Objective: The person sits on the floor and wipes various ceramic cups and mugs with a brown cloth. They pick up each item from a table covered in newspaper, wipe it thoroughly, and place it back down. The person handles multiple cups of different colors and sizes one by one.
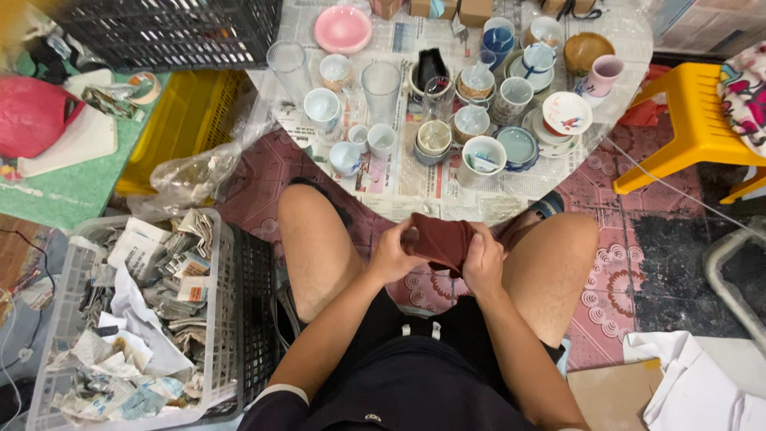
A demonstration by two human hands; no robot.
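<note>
Both hands, left hand (392,257) and right hand (483,263), close their grip on a dark red-brown cup (441,240) held between the knees. A pale basket (223,319) holds crumpled newspaper (140,319). Cardboard boxes (435,8) line the far edge of the newspaper-covered bench (415,187), crowded with cups.

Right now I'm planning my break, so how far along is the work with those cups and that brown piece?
Done: many cups and bowls stand bare on the newspaper-covered table, and crumpled newspaper fills the white basket. In hand: the left hand and right hand grip a dark brown piece above the lap. How much is left cannot be told.
</note>
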